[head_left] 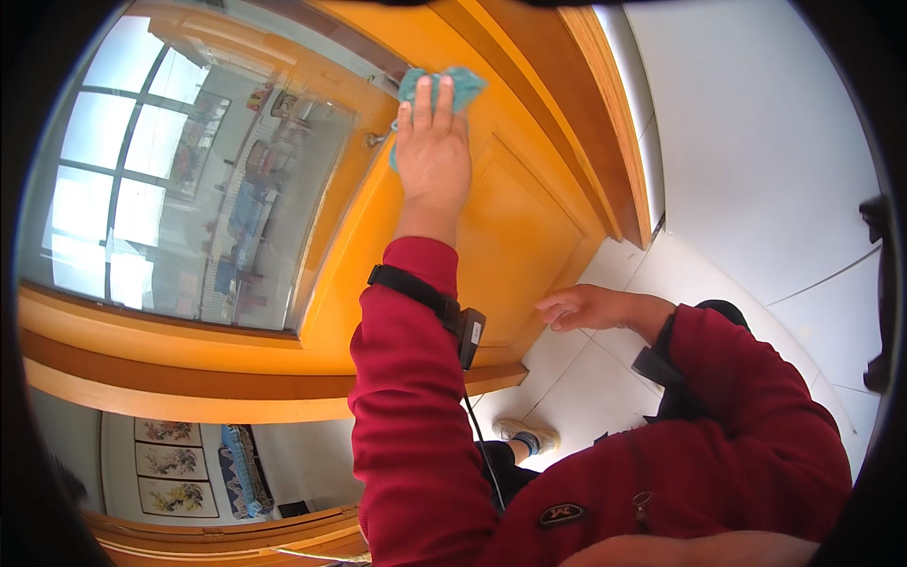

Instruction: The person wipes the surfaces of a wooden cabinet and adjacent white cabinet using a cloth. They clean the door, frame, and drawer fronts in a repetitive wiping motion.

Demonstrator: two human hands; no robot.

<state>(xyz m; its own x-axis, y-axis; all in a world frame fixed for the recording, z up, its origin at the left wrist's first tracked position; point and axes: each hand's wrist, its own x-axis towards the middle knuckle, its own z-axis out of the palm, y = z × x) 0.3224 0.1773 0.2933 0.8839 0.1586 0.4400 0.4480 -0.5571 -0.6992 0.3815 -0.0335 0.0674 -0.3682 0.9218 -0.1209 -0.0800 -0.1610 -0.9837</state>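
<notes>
My left hand (pixel 434 145) lies with its back up on a teal cloth (pixel 464 86), fingers stretched over it, holding it against an orange wooden door (pixel 524 205). The cloth is bunched beside the upper corner of the door's glass pane (pixel 283 177), and part of it sticks out left of the hand. Just left of the hand is a small metal fitting (pixel 373 139) on the wood. Lower right, my right hand (pixel 584 307) hangs in front of the door's lower panel and the floor, fingers loosely bent, holding nothing.
The wooden door frame (pixel 616 127) runs along the right of the door, beside a pale wall (pixel 751 127). Light floor tiles (pixel 567 383) lie below. Framed flower pictures (pixel 173 459) show at lower left. A black cable (pixel 489 461) hangs from the strapped device on my left forearm.
</notes>
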